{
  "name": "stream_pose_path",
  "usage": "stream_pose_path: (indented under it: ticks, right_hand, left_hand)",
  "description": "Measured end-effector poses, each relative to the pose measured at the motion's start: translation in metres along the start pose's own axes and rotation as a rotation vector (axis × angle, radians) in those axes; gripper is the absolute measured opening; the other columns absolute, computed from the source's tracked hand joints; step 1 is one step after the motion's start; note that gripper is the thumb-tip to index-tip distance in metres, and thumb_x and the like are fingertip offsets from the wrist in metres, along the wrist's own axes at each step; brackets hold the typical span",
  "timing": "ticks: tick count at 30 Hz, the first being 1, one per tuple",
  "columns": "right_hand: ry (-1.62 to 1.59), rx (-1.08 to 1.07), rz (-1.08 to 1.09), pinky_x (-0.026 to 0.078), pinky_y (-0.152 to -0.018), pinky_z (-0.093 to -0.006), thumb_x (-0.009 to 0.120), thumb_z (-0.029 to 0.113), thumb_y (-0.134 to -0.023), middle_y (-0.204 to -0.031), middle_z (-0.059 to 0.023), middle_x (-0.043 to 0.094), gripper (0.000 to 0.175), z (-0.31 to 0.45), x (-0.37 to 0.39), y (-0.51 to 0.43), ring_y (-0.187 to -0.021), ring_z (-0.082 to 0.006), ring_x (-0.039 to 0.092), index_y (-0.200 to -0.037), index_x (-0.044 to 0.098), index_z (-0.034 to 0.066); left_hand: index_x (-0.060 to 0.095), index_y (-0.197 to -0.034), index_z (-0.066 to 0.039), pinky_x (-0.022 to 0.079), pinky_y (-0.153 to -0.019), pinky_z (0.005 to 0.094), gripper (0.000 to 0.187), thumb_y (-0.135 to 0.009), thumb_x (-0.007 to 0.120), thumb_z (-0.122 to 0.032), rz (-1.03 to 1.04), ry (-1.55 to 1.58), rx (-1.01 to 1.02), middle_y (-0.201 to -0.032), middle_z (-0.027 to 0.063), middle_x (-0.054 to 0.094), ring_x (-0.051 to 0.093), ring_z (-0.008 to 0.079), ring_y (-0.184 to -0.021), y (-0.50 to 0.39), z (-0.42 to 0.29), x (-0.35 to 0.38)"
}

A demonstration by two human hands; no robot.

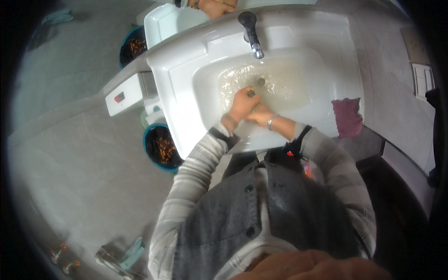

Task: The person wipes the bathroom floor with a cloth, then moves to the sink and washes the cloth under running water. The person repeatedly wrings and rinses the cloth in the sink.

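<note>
Both of my hands are low inside a white ceramic washbasin [178, 91], over shallow, cloudy, rippling water [287, 84]. My left hand [244, 103] is curled into a fist, and a small dark object [251, 93] shows at the top of it. Pressed against the lower side of that fist is my right hand [261, 114], with a bracelet at the wrist. Its fingers are partly hidden, so what it grips is unclear. Just beyond the hands is a round dark drain stopper [261, 81]. A black and chrome faucet [252, 36] stands at the basin's back.
A purple cloth [347, 117] hangs over the basin's right rim. Left of the basin are a white toilet tank [125, 94] and a blue bin [145, 148] lined with a black bag, holding orange scraps. A mirror behind reflects the basin and bin. Teal cloth [133, 252] hangs lower left.
</note>
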State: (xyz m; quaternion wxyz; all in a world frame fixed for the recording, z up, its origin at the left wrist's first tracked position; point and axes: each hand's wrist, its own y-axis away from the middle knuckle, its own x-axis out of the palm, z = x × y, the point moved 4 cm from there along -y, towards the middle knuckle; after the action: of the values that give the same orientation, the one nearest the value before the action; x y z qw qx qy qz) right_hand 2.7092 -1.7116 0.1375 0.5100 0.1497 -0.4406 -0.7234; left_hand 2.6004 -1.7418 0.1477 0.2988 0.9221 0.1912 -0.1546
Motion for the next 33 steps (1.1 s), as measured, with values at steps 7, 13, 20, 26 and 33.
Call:
stream_pose_path:
  ticks: [7, 13, 20, 26, 33]
  right_hand:
    - [0.325, -0.424, -0.333, 0.051, -0.073, -0.0292, 0.08, 0.021, -0.069, -0.093, -0.01, 0.068, 0.043, -0.014, 0.004, -0.021, -0.086, -0.0177, 0.063, -0.102, 0.059, 0.0019]
    - [-0.056, -0.346, -0.031, 0.046, -0.057, -0.0282, 0.082, 0.016, -0.07, -0.084, -0.0037, 0.063, 0.038, 0.006, -0.003, 0.013, -0.072, -0.0127, 0.057, -0.097, 0.058, 0.0046]
    - [-0.931, -0.169, 0.963, 0.029, -0.043, -0.0164, 0.069, 0.031, -0.087, -0.101, -0.0088, 0.061, 0.046, 0.04, 0.028, 0.079, -0.059, -0.0053, 0.04, -0.12, 0.055, 0.0018]
    - [-1.072, -0.13, 1.029, 0.032, -0.045, -0.0159, 0.07, 0.033, -0.087, -0.102, -0.0104, 0.06, 0.045, 0.045, 0.048, 0.101, -0.063, -0.0048, 0.043, -0.115, 0.054, 0.002]
    - [-0.75, 0.012, 0.727, 0.027, -0.042, -0.0175, 0.07, 0.024, -0.087, -0.083, -0.0019, 0.055, 0.029, 0.043, 0.03, 0.099, -0.054, -0.0038, 0.04, -0.105, 0.055, 0.007]
  left_hand:
    - [0.061, -0.083, -0.001, 0.05, -0.066, 0.0385, 0.025, -0.08, 0.066, -0.025, -0.299, -0.009, -0.029, -0.071, 0.0192, 0.064, 0.06, 0.0337, -0.065, 0.006, 0.015, 0.016]
    - [0.055, -0.118, -0.006, 0.048, -0.083, 0.0337, 0.051, -0.091, 0.063, -0.048, -0.192, 0.462, -0.235, -0.114, 0.0177, 0.062, 0.059, 0.024, -0.095, 0.02, -0.002, -0.006]
    - [0.039, -0.144, -0.011, 0.036, -0.111, 0.0507, 0.069, -0.091, 0.061, -0.048, 0.514, 1.126, 0.188, -0.149, 0.0231, 0.034, 0.04, 0.0401, -0.134, 0.06, -0.065, -0.048]
    - [0.055, -0.087, -0.007, 0.047, -0.099, 0.0532, 0.03, -0.088, 0.067, -0.035, 0.668, 1.197, 0.159, -0.119, 0.0196, 0.056, 0.054, 0.0427, -0.115, 0.071, -0.099, -0.049]
    - [0.053, -0.077, -0.007, 0.056, -0.073, 0.0348, 0.018, -0.086, 0.067, -0.011, 0.417, 0.911, -0.199, -0.081, 0.0086, 0.063, 0.067, 0.0225, -0.078, 0.073, -0.095, -0.052]
